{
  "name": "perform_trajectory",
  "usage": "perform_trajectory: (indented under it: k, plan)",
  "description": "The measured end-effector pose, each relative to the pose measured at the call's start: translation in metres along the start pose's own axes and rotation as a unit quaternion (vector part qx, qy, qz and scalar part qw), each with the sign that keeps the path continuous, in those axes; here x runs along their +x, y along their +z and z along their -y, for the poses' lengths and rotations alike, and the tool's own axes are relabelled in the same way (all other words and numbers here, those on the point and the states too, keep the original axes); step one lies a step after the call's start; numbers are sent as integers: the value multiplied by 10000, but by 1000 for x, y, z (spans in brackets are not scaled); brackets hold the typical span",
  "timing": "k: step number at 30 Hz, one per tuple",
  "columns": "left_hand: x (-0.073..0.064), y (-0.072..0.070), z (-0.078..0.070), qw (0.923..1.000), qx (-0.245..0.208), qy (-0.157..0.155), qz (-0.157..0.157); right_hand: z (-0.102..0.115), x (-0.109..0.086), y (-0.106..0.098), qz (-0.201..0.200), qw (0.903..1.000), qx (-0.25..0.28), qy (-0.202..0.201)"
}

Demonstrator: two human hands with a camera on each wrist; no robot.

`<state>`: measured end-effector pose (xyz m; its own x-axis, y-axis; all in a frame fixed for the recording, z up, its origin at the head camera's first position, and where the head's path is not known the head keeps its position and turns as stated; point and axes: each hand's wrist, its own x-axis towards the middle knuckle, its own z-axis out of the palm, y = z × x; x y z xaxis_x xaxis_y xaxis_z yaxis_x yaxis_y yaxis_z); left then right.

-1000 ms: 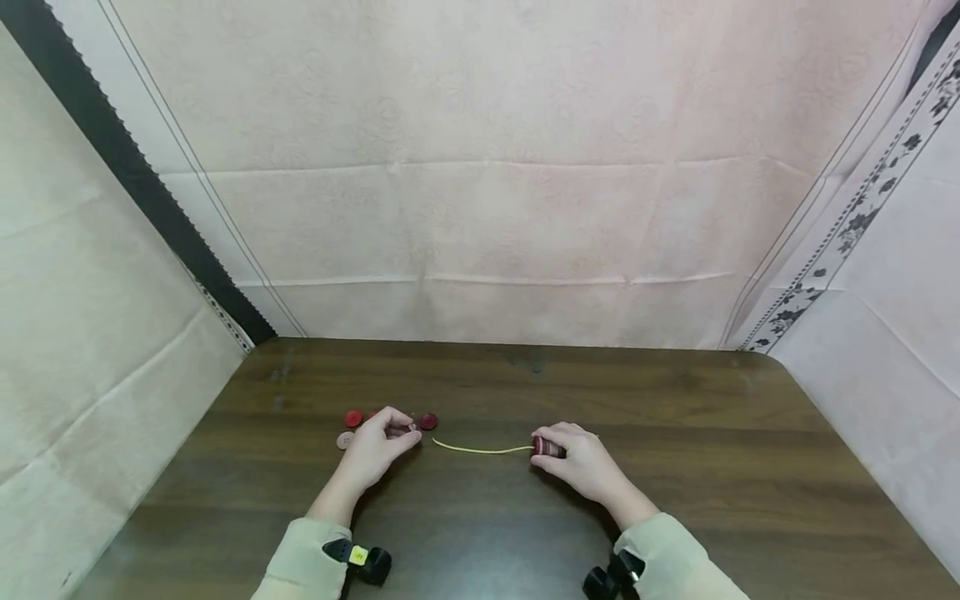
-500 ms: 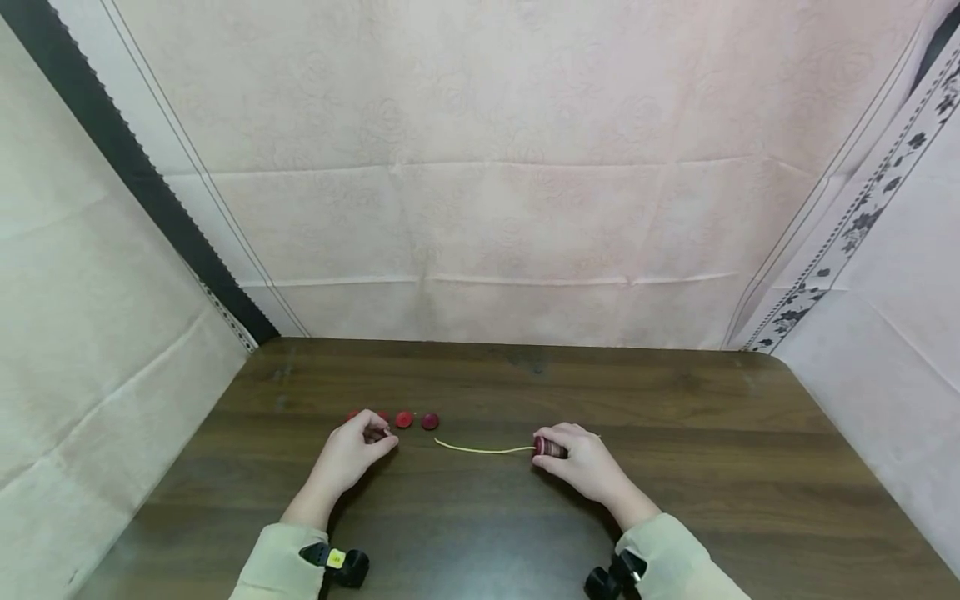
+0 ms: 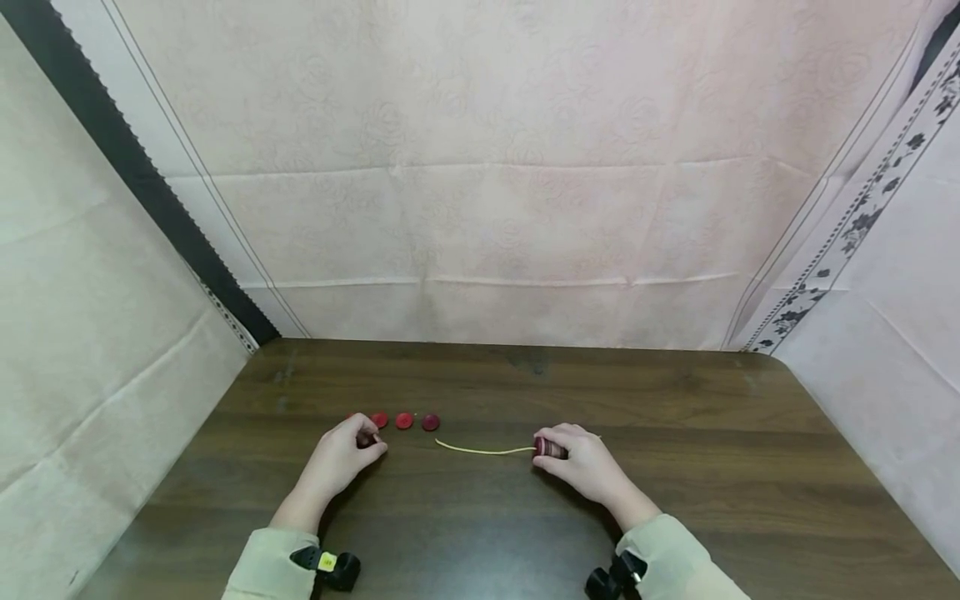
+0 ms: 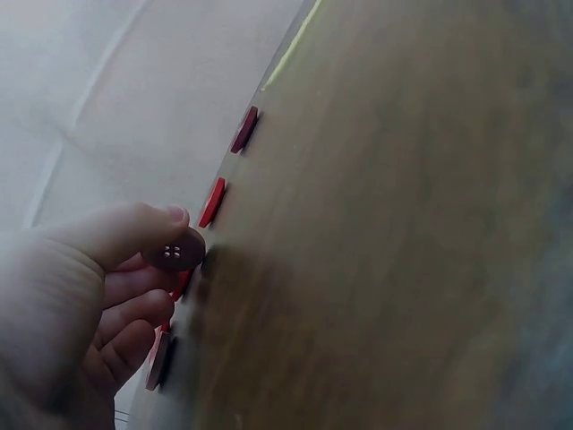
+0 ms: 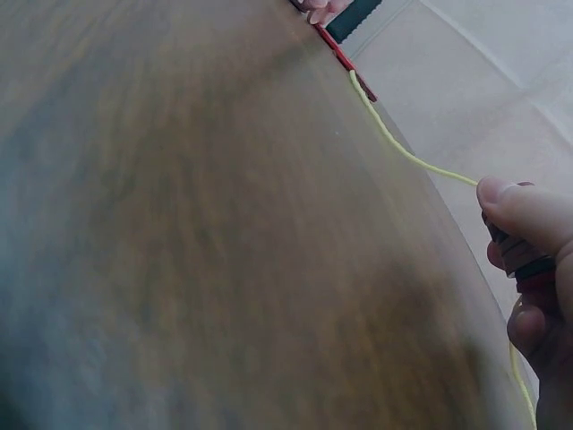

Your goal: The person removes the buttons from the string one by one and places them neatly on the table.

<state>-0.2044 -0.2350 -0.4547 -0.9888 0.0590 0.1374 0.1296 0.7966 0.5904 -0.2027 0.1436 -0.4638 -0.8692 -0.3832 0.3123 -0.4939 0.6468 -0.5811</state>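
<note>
My left hand pinches a dark brown-maroon button with four holes between thumb and fingers, its face turned to the left wrist camera. Close beyond the fingertips, a row of buttons lies on the table: a red button, a second red button and a dark maroon button. A pinkish button shows beside the curled fingers. On the right, my right hand grips a stack of maroon and pinkish buttons. Yellow string runs out of the stack's left end toward the maroon button.
The wooden table ends at the back against a pale cloth wall. More cloth hangs on the left side and on the right. The string's other end trails below the right hand.
My left hand has moved left and slightly toward me, away from the maroon button, uncovering two red buttons in the row. The right hand, the stack and the string stay put.
</note>
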Motion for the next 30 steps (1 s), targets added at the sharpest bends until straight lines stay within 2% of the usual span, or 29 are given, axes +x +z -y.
perform_trajectory:
  k: [9,19,25,30]
  plan:
    - [-3,-3,2,9999,102,99,14,1,-1,1,21,10000,16,35]
    - [-5,-8,1,9977,548,386,-90,2,-1,1,12,10000,-25,68]
    - [-5,-8,3,9942,824,659,-198,3,-2,1,98,9998,-2,148]
    - [-4,-8,3,9874,1295,903,-141,4,-2,0,110,9999,-45,125]
